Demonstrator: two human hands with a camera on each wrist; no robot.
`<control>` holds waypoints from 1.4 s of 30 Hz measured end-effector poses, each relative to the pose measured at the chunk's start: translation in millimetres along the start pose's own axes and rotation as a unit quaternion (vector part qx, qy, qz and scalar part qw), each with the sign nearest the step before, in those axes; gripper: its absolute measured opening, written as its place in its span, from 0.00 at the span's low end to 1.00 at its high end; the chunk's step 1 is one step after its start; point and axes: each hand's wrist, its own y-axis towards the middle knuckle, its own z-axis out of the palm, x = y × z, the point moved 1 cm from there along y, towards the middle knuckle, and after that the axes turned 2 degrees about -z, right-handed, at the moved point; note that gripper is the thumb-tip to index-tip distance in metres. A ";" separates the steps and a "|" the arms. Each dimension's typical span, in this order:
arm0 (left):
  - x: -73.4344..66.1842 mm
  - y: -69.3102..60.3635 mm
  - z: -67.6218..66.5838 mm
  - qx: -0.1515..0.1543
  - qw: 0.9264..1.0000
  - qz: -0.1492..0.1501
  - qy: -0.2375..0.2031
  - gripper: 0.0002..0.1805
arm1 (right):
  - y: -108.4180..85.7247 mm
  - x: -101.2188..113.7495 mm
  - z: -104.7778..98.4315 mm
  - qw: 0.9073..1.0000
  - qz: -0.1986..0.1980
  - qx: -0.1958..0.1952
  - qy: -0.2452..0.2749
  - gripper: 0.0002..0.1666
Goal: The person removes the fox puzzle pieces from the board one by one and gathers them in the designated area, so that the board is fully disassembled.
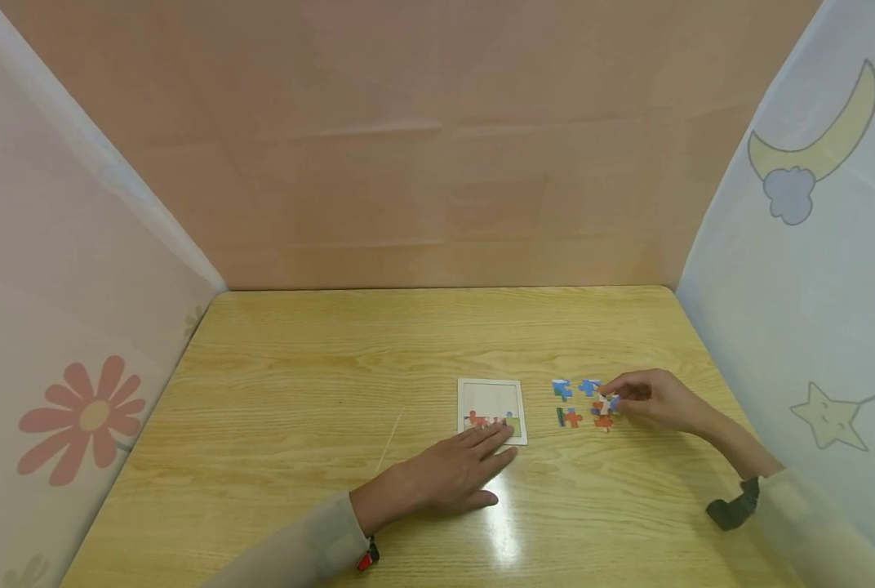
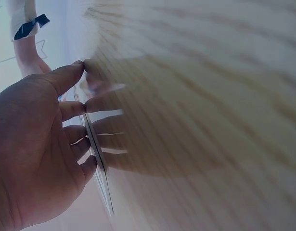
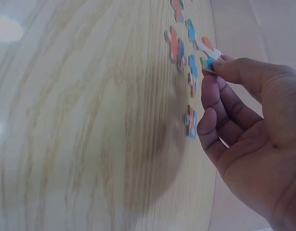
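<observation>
A white puzzle frame lies on the table, with joined pieces along its near edge. My left hand rests on that near part, fingers extended; in the left wrist view the fingertips of the left hand touch the frame's edge and the table. Between thumb and fingers, my right hand pinches a puzzle piece, held above the loose pieces. The right wrist view shows the right hand gripping this piece tilted, clear of the tabletop.
Several loose puzzle pieces lie right of the frame, some blue and some orange. The wooden table is bounded by a plain cloth at the back and patterned cloths at both sides. A dark strap hangs at the right wrist.
</observation>
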 end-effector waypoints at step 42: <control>-1.4 2.4 2.3 0.004 1.000 -0.006 0.004 0.39 | -33.7 -16.4 -9.8 0.994 0.011 -0.027 -0.102 0.13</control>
